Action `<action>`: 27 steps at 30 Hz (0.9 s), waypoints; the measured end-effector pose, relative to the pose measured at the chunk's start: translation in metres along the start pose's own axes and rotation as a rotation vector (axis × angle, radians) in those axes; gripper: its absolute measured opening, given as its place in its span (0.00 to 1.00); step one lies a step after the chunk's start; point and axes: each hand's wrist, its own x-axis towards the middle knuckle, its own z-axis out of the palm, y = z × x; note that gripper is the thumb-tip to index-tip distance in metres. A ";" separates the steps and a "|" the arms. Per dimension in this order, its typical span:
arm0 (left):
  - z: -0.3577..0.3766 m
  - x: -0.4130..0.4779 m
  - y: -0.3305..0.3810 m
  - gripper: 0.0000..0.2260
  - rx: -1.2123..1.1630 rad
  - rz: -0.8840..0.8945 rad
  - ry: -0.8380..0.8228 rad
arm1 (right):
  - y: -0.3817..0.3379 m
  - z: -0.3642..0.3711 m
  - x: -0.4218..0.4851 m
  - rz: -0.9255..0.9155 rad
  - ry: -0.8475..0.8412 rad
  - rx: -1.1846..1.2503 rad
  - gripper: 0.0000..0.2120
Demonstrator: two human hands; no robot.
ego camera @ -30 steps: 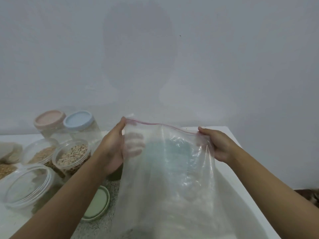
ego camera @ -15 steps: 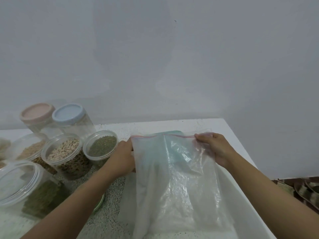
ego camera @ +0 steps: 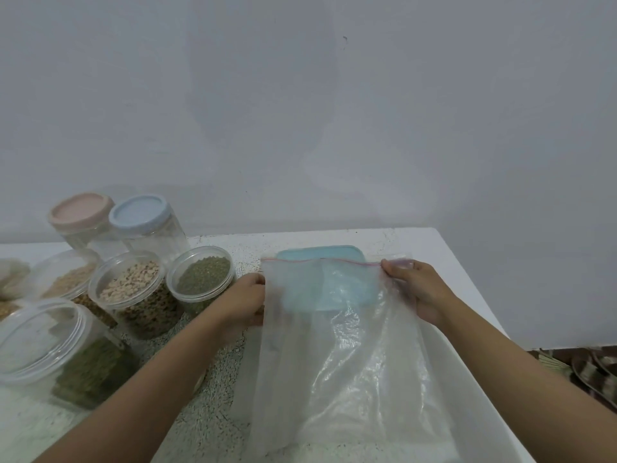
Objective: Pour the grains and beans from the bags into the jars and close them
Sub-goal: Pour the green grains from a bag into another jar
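Bag [ego camera: 350, 349], pinched by left hand [ego camera: 243, 304], right hand [ego camera: 417, 292]

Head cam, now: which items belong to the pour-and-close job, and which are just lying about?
Job: clear zip bag, gripped by left hand and right hand; open green-bean jar; open pale-bean jar; pink-lidded jar; blue-lidded jar.
Lying about: teal rectangular lid under the bag; white tub on the right.

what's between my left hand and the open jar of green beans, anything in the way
Nothing visible. The left hand is just right of the open jar of green beans, only bare speckled table between them. That hand is gripping the edge of the clear zip bag, though.
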 end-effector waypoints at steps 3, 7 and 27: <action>-0.002 -0.007 0.020 0.21 0.091 0.119 0.007 | -0.003 0.002 -0.001 -0.020 -0.014 0.022 0.23; -0.010 -0.014 0.052 0.08 0.477 0.361 0.230 | -0.005 0.010 -0.001 -0.067 -0.017 0.018 0.18; -0.009 -0.021 0.064 0.06 0.096 0.348 0.116 | 0.011 0.042 0.022 -0.182 0.297 -0.515 0.08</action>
